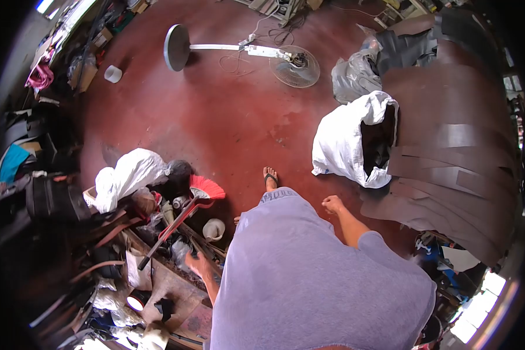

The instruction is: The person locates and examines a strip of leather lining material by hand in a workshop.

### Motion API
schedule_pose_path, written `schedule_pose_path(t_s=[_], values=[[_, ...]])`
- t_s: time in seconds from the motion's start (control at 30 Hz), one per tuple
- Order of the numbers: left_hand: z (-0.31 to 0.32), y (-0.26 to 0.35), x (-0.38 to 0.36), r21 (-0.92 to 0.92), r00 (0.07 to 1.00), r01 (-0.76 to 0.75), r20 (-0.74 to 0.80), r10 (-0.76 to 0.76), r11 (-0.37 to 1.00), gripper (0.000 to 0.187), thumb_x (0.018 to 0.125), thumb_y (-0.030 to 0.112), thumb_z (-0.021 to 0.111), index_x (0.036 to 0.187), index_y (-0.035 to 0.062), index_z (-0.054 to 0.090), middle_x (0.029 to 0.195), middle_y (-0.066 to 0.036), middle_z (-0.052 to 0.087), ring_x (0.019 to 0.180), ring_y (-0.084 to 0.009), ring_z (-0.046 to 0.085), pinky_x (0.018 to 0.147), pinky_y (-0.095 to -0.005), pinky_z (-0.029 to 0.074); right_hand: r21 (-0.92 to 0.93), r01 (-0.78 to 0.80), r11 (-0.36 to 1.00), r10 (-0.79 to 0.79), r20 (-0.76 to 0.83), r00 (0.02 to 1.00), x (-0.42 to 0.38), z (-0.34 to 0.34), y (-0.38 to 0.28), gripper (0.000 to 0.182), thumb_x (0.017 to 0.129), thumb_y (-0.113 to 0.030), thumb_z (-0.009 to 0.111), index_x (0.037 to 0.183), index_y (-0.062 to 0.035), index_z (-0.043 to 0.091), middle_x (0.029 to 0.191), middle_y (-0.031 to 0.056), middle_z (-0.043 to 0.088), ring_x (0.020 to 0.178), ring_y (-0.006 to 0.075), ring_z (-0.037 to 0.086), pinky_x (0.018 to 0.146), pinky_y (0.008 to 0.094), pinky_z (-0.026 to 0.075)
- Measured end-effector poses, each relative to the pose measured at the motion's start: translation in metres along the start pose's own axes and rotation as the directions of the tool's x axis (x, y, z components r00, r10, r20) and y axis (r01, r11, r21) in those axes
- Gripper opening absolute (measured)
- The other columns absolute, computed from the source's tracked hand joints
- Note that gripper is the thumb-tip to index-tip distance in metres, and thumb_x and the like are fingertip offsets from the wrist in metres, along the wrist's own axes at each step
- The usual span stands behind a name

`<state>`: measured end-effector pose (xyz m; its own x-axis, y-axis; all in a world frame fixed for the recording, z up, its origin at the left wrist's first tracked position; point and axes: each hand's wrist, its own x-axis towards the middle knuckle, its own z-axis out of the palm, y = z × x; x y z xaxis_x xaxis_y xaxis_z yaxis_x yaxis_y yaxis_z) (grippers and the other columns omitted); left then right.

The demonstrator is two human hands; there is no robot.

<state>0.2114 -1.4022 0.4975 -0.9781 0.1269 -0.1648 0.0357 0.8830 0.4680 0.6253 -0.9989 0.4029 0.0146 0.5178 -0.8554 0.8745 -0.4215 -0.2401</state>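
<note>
Left hand (196, 262) over cluttered bench (175, 286) — grip unclear; right hand (333, 203) loosely closed, empty.

The long-handled broom with red bristles (181, 217) lies slanted amid the clutter beside the red floor, its fan of bristles up and to the right, its dark red handle running down and left to a black end. The white woven sack (347, 143) stands slumped on the floor, its mouth open toward stacked brown strips, dark contents showing inside
</note>
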Motion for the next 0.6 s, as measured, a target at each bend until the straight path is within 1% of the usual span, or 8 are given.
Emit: schedule_pose_path(t_s=[0.1,0.2,0.3,0.33,0.43,0.47,0.57,0.6], values=[[0.041,0.028,0.024,-0.183,0.875,0.152,0.483,-0.046,0.971,0.041,0.085,0.016,0.066,0.118,-0.0062,0.06,0.113,-0.02,0.064,0.106,-0.0292,0.061,0.094,-0.0369,0.046,0.15,0.034,0.988,-0.044,0.069,0.997,0.013,-0.011,-0.026,0.026,0.086,-0.016,0.069,0.108,-0.0027,0.067,0.076,0.0073,0.068,0.06,0.0139,0.064,0.052,0.0285,0.052],[0.069,0.057,0.034,-0.112,0.848,0.198,0.517,-0.113,0.974,0.04,0.084,0.019,0.066,0.114,-0.0074,0.063,0.106,-0.019,0.068,0.098,-0.0269,0.065,0.089,-0.0355,0.05,0.202,0.141,0.969,-0.147,0.018,0.989,0.016,-0.047,-0.067,0.025,0.088,-0.016,0.067,0.109,-0.0014,0.067,0.079,0.0075,0.068,0.063,0.0127,0.063,0.057,0.0266,0.052],[0.099,0.036,0.061,-0.078,0.753,0.142,0.656,-0.056,0.987,0.042,0.084,0.021,0.065,0.115,-0.0078,0.062,0.106,-0.019,0.069,0.099,-0.0264,0.066,0.089,-0.0354,0.05,0.317,0.205,0.926,-0.182,-0.101,0.978,0.031,-0.079,-0.092,0.027,0.088,-0.016,0.066,0.111,-0.0023,0.066,0.081,0.0067,0.069,0.067,0.0118,0.063,0.059,0.0263,0.052],[0.101,0.053,0.068,-0.029,0.729,0.095,0.683,-0.05,0.995,0.043,0.084,0.02,0.064,0.116,-0.0077,0.062,0.105,-0.018,0.069,0.094,-0.0245,0.066,0.085,-0.0345,0.051,0.333,0.186,0.924,-0.158,-0.11,0.981,0.031,-0.09,-0.102,0.027,0.088,-0.016,0.066,0.112,-0.0025,0.066,0.082,0.0065,0.069,0.068,0.0117,0.063,0.059,0.0263,0.053],[0.096,0.136,0.084,0.056,0.674,0.162,0.723,-0.152,0.985,0.041,0.084,0.018,0.063,0.116,-0.0072,0.062,0.103,-0.017,0.068,0.086,-0.0206,0.065,0.077,-0.0321,0.052,0.392,0.136,0.91,-0.091,-0.132,0.987,0.038,-0.107,-0.122,0.028,0.089,-0.016,0.066,0.113,-0.0029,0.065,0.085,0.006,0.069,0.069,0.0116,0.063,0.061,0.0265,0.054],[0.104,0.144,0.095,0.031,0.7,0.086,0.709,-0.082,0.996,0.037,0.084,0.015,0.061,0.114,-0.0074,0.063,0.095,-0.013,0.068,0.073,-0.0156,0.062,0.064,-0.0282,0.05,0.416,0.126,0.901,-0.077,-0.133,0.988,0.042,-0.107,-0.122,0.028,0.089,-0.016,0.066,0.113,-0.003,0.065,0.086,0.0059,0.069,0.069,0.0116,0.063,0.061,0.0265,0.054],[0.136,0.184,0.141,-0.067,0.677,0.047,0.736,0.017,0.997,0.025,0.085,0.014,0.06,0.102,-0.004,0.066,0.078,-0.005,0.062,0.063,-0.0121,0.055,0.055,-0.026,0.043,0.489,0.081,0.869,-0.022,-0.124,0.992,0.057,-0.1,-0.129,0.028,0.089,-0.014,0.066,0.114,-0.0025,0.065,0.089,0.0059,0.068,0.069,0.0119,0.063,0.061,0.0264,0.054],[0.146,0.203,0.158,-0.123,0.636,0.055,0.77,0.06,0.991,0.013,0.086,0.013,0.059,0.089,0.0008,0.064,0.067,0.001,0.053,0.057,-0.01,0.047,0.05,-0.0253,0.036,0.512,0.058,0.857,0.002,-0.117,0.993,0.059,-0.095,-0.129,0.028,0.089,-0.014,0.066,0.115,-0.0022,0.064,0.09,0.006,0.068,0.069,0.0121,0.063,0.061,0.0264,0.054]])
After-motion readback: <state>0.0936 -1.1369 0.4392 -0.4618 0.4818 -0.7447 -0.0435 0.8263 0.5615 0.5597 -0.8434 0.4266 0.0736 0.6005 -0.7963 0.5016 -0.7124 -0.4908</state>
